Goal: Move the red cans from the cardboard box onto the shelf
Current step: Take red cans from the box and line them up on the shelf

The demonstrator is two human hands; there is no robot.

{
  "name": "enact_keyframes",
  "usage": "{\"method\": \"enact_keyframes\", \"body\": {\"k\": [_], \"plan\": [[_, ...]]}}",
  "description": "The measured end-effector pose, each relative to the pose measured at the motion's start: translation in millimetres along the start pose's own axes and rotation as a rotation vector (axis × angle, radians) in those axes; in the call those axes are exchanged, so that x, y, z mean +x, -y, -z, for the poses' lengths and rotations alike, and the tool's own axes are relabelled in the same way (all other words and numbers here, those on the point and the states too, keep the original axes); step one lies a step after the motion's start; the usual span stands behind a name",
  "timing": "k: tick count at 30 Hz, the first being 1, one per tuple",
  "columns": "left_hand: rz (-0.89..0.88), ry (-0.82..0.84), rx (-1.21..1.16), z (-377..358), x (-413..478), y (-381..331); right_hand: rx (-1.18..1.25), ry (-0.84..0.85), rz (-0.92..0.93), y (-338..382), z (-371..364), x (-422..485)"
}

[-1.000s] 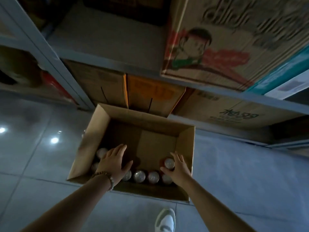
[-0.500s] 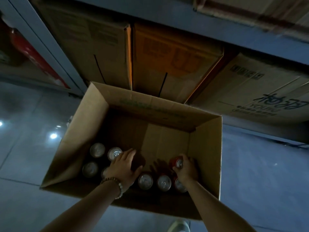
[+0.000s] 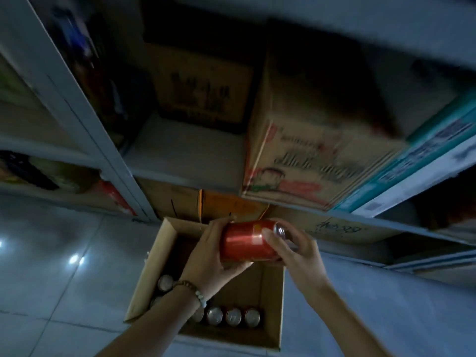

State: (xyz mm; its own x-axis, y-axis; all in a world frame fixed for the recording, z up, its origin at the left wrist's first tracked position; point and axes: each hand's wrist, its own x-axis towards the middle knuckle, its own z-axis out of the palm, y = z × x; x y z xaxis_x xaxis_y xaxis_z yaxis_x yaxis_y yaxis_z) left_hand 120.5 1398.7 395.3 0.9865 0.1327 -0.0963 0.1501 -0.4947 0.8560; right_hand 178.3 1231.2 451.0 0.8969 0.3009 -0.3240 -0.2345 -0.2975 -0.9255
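A red can [image 3: 244, 240] lies sideways in the air above the open cardboard box [image 3: 152, 266], just below the shelf edge. My left hand [image 3: 208, 256] grips its left end from below and behind. My right hand [image 3: 296, 251] holds its right end, fingers curled round the silver top. Inside the box, several more cans [image 3: 233, 316] stand upright along the near wall and in the left corner. The grey metal shelf [image 3: 185, 153] in front has a bare patch of board at its left.
Cardboard cartons fill the shelf: a printed one [image 3: 316, 155] to the right, a darker one [image 3: 203, 86] at the back. More cartons [image 3: 231, 204] sit on the bottom level behind the box. A grey upright post [image 3: 85, 119] stands left. The floor is glossy tile.
Both hands have risen out of the box with a red can held between them. The view has tilted up toward the shelf.
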Motion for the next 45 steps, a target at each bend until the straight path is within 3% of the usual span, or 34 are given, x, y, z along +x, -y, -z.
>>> {"method": "enact_keyframes", "body": {"k": [5,11,17,23,26,30,34,40,45], "plan": [[-0.127,-0.016,-0.189,84,7,-146,0.098,0.063,0.066,162,52,-42],[-0.223,-0.095,-0.456,140,24,-283,-0.065,0.167,0.22,309,111,-66],[-0.32,-0.152,-0.59,160,47,-376,-0.022,0.093,0.353,384,136,-68],[-0.31,-0.23,-0.505,154,80,-395,-0.042,0.017,0.305,406,151,-28],[-0.23,-0.178,-0.327,160,99,-390,-0.029,0.014,0.278,406,163,3],[-0.021,-0.21,0.27,176,124,-354,-0.119,-0.054,0.297,404,176,46],[0.036,-0.076,0.65,174,141,-321,-0.163,-0.036,0.296,404,179,78],[0.069,-0.148,0.767,162,144,-309,-0.179,0.068,0.368,406,173,103],[0.063,-0.133,0.777,162,143,-311,-0.179,0.053,0.374,406,167,114]]}}
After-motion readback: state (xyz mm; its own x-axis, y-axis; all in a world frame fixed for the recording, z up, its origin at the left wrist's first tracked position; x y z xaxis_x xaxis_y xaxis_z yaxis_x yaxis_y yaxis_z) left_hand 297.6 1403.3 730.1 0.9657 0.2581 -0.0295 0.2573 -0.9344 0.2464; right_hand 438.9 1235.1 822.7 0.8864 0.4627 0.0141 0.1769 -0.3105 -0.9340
